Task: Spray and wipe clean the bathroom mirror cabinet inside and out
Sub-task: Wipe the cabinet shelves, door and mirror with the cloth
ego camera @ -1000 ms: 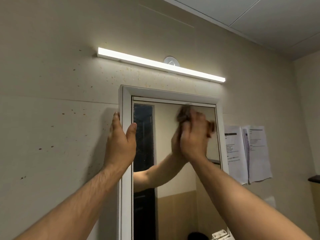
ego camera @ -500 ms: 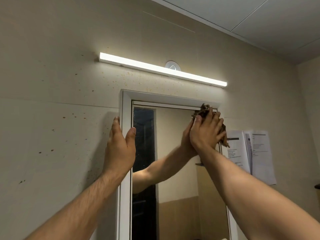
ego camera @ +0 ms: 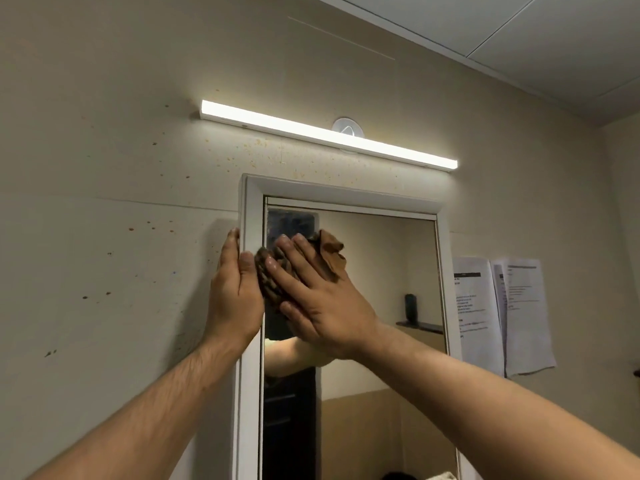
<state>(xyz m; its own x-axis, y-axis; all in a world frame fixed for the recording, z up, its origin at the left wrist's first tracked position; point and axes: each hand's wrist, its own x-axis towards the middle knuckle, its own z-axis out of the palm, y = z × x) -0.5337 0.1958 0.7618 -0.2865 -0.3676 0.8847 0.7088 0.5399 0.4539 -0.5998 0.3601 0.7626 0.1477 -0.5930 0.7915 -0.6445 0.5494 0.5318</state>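
Observation:
The mirror cabinet (ego camera: 341,192) has a white frame and hangs on a beige wall, with its mirror door (ego camera: 377,341) facing me. My right hand (ego camera: 318,303) presses a crumpled brown cloth (ego camera: 330,259) flat against the upper left part of the glass. The glass just above the cloth looks smeared. My left hand (ego camera: 232,289) grips the cabinet's left frame edge, fingers behind it and thumb on the front. No spray bottle is in view.
A lit light bar (ego camera: 329,135) runs above the cabinet. The wall (ego camera: 121,237) is speckled with brown spots. Two printed sheets (ego camera: 502,313) hang to the right of the cabinet. The mirror reflects a shelf with a dark object (ego camera: 411,308).
My right hand has swept the cloth from the mirror's upper right corner down and across to the upper left. My left hand has stayed on the left frame edge.

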